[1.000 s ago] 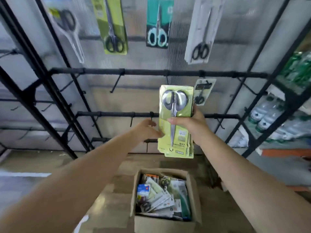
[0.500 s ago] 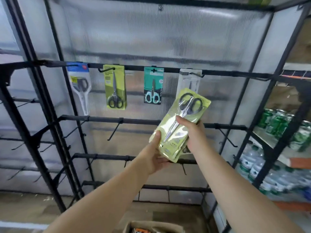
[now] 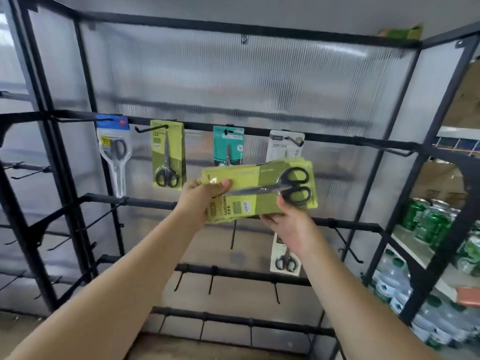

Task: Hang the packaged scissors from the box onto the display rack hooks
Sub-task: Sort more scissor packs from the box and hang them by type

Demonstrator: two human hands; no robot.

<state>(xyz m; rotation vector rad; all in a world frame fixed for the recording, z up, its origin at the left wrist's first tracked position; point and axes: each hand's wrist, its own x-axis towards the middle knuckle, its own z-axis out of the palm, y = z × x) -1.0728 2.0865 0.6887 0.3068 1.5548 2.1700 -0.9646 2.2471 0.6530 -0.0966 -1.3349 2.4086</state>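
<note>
The green packs [image 3: 259, 193], a thin stack held sideways before the rack [image 3: 259, 133], look light, stiff and slick. The left hand [image 3: 200, 201] pinches the hang-hole end; the right hand [image 3: 288, 224] grips the handle end from below. Best held by the card edges, hole end free for a hook [image 3: 397, 152].

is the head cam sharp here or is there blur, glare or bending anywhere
Head view: the green scissors pack and both hands, left and right, are fairly sharp; the cans at the right edge smear with blur; the rack frame bows from the wide-angle lens; soft light bands glare on the ribbed back panel.
</note>
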